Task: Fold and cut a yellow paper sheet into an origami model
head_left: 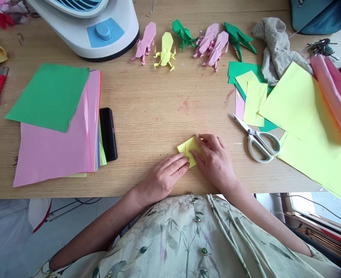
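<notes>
A small piece of folded yellow paper [184, 148] lies on the table near its front edge, creased and partly covered by my fingers. My left hand [166, 175] rests flat on the table, its outstretched fingertips pressing the paper's lower left side. From the right, my right hand [215, 160] grips the paper's right edge between thumb and fingers. Finished folded-paper frogs stand in a row at the back, among them a yellow frog [166, 50], a pink frog [145, 41] and a green frog [183, 34].
On the left lie stacked paper sheets [54, 150] and a black phone [108, 133]. White scissors [259, 143] sit at the right beside paper scraps [254, 102] and large yellow sheets [312, 116]. A white fan base [112, 38] stands at the back, a grey cloth [275, 50] farther right.
</notes>
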`<state>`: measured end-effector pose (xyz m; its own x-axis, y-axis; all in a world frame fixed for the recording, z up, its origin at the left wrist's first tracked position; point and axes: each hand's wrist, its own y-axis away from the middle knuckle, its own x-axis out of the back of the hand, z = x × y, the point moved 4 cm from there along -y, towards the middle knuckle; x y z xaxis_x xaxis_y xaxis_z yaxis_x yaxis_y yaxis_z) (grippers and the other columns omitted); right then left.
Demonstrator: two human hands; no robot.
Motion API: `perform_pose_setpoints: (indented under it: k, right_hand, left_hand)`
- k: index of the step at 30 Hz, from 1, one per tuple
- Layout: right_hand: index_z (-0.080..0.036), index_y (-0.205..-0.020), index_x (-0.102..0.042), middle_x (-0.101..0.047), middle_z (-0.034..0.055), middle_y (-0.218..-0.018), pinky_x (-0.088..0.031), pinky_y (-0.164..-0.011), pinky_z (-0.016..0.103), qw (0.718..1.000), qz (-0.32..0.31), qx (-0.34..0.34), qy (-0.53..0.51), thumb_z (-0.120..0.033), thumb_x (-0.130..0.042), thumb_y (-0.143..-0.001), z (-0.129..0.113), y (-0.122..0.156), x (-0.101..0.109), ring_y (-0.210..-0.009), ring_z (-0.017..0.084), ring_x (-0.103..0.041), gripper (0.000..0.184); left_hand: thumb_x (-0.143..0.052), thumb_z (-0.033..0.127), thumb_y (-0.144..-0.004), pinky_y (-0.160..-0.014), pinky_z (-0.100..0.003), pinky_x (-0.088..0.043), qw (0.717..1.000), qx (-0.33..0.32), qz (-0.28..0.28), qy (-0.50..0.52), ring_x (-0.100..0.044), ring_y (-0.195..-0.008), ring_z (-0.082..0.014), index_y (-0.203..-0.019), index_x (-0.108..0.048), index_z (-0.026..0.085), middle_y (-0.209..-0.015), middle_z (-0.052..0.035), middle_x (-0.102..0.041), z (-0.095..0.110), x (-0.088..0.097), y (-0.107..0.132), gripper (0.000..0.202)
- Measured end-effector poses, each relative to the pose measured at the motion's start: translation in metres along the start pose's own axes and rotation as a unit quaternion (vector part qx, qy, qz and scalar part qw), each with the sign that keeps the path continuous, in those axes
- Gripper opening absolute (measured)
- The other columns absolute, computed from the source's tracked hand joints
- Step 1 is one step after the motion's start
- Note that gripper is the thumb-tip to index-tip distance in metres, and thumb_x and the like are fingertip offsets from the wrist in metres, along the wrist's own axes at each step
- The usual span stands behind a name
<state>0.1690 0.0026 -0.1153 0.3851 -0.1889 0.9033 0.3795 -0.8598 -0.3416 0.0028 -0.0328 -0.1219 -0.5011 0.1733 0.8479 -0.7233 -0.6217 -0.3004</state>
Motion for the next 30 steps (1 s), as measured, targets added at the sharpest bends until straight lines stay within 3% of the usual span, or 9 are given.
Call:
perform_pose_setpoints:
  k: [6, 10, 18, 30]
  right_hand:
    - [-0.008, -0.126, -0.057, -0.061, 0.0185, -0.110, -0.053, -0.082, 0.042, 1.000, -0.003, 0.002, 0.000, -0.024, -0.050, -0.098, -0.0005, -0.0003, -0.0007, -0.101, 0.027, -0.055, 0.034]
    - [-0.009, -0.127, -0.057, -0.061, 0.0179, -0.111, -0.053, -0.083, 0.043, 1.000, -0.010, 0.003, 0.006, -0.025, -0.050, -0.098, -0.0001, 0.0003, -0.0013, -0.100, 0.027, -0.056, 0.034]
    - [-0.008, -0.127, -0.057, -0.061, 0.0182, -0.112, -0.053, -0.083, 0.043, 1.000, -0.014, 0.004, 0.008, -0.024, -0.049, -0.098, -0.0006, 0.0004, -0.0006, -0.101, 0.027, -0.055, 0.033]
    - [-0.004, -0.129, -0.055, -0.060, 0.0198, -0.112, -0.052, -0.087, 0.043, 1.000, -0.026, -0.017, 0.005, -0.031, -0.055, -0.095, -0.0012, 0.0010, -0.0011, -0.101, 0.028, -0.054, 0.043]
  left_hand:
    - [-0.043, 0.005, -0.096, -0.112, -0.043, -0.043, 1.000, -0.002, -0.001, -0.006, -0.044, -0.139, -0.0236, -0.137, -0.050, 0.010, -0.139, -0.0114, -0.059, -0.0011, -0.0002, 0.0020, 0.042]
    - [-0.037, 0.003, -0.097, -0.111, -0.042, -0.042, 1.000, 0.011, -0.006, 0.004, -0.043, -0.140, -0.0215, -0.144, -0.042, 0.010, -0.137, -0.0125, -0.060, -0.0010, 0.0005, 0.0022, 0.048]
    - [-0.036, 0.006, -0.098, -0.113, -0.042, -0.039, 1.000, 0.007, -0.023, -0.009, -0.042, -0.140, -0.0217, -0.144, -0.041, 0.007, -0.135, -0.0134, -0.061, 0.0004, 0.0011, 0.0014, 0.046]
    - [-0.034, 0.011, -0.100, -0.110, -0.047, -0.040, 0.994, -0.033, -0.058, -0.087, -0.046, -0.137, -0.0279, -0.134, -0.054, 0.009, -0.143, -0.0122, -0.055, 0.0072, 0.0008, 0.0023, 0.040]
